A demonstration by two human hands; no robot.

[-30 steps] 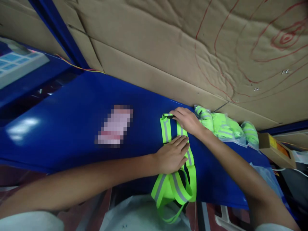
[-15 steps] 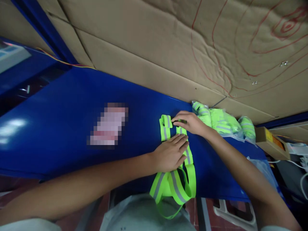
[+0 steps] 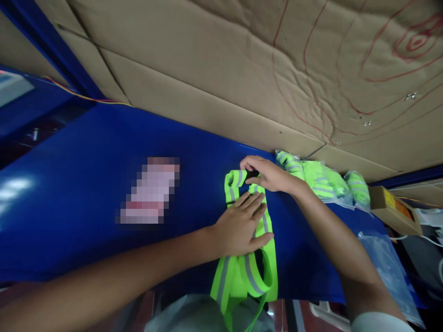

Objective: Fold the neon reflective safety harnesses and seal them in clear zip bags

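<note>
A neon-green reflective strap vest [image 3: 246, 272] with grey stripes lies on the blue table [image 3: 86, 184] and hangs over its near edge. My left hand [image 3: 240, 226] lies flat on the straps with fingers stretched out, pressing them down. My right hand [image 3: 266, 174] pinches the far end of the straps, fingers closed on the folded tip near a black buckle.
A pile of bagged green vests [image 3: 318, 180] lies at the table's far right against the cardboard wall [image 3: 242, 69]. A small cardboard box [image 3: 394, 208] and clear plastic bags [image 3: 387, 258] sit to the right. A pixelated pink patch [image 3: 148, 190] lies mid-table.
My right hand has closed on the strap's far end and folded it back toward my left hand. My left hand has shifted a little and keeps pressing the straps.
</note>
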